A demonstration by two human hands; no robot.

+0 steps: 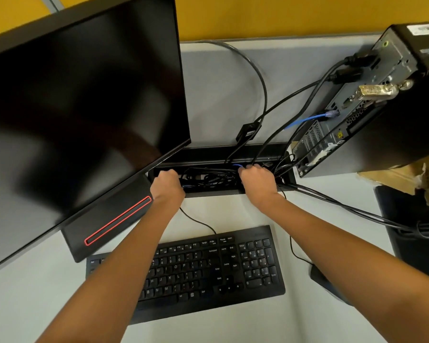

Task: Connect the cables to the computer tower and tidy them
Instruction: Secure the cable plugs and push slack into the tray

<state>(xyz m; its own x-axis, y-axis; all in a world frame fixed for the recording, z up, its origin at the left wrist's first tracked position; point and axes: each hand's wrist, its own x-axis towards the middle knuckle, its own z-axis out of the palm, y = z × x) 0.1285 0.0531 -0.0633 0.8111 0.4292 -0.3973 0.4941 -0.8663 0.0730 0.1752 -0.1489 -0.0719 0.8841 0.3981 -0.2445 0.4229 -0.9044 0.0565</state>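
Both hands' fingers point(254, 167) hidden among cables point(208, 177)

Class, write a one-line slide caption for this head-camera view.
Both hands, left hand and right hand, reach into the desk's cable tray beside the wired computer tower.

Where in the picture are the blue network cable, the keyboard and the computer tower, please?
blue network cable point(307, 119): head view, on the blue cord just short of its plug.
keyboard point(233, 266): head view, on the keys near its middle.
computer tower point(386, 134): head view, on its dark side panel.
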